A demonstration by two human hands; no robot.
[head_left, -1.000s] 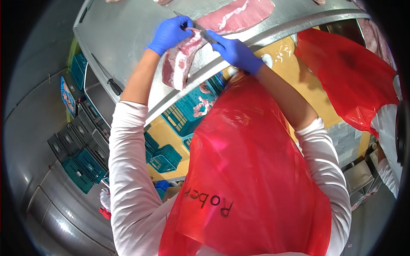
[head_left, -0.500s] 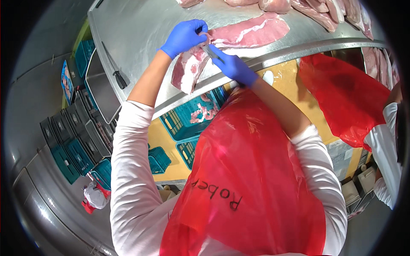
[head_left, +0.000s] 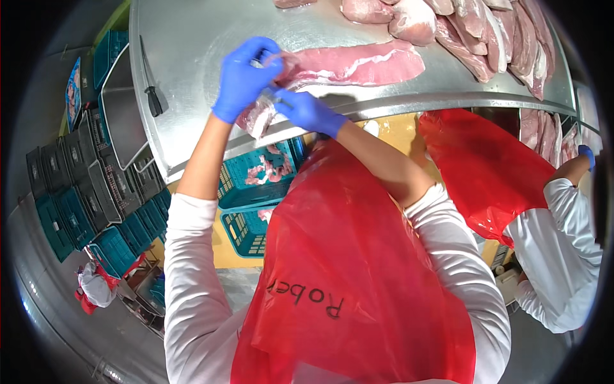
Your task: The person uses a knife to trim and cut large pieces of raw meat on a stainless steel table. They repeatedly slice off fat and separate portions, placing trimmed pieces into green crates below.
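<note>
A long slab of raw pink meat (head_left: 377, 63) with a white fat streak lies along the near side of the steel table. My blue-gloved left hand (head_left: 246, 75) pinches its left end, fingers curled. A paler flap (head_left: 257, 120) droops beneath that hand toward the table's near rim. My right hand (head_left: 308, 113), also gloved in blue, is closed round a knife (head_left: 268, 95). Its grey blade shows only in part, up against the meat just under my left hand. My fingers hide the handle.
A second knife (head_left: 151, 89) with a black handle lies at the steel table's (head_left: 185, 70) left. More meat pieces (head_left: 476, 29) are heaped far right. Below the near rim, a teal crate (head_left: 246, 192) holds trimmings. Stacked crates (head_left: 80, 173) stand left; a red-aproned co-worker (head_left: 499, 166) stands right.
My left hand has turned and pulled the meat's end leftward. The right hand with the knife has followed left and down. The whole view has shifted, showing more of the heap.
</note>
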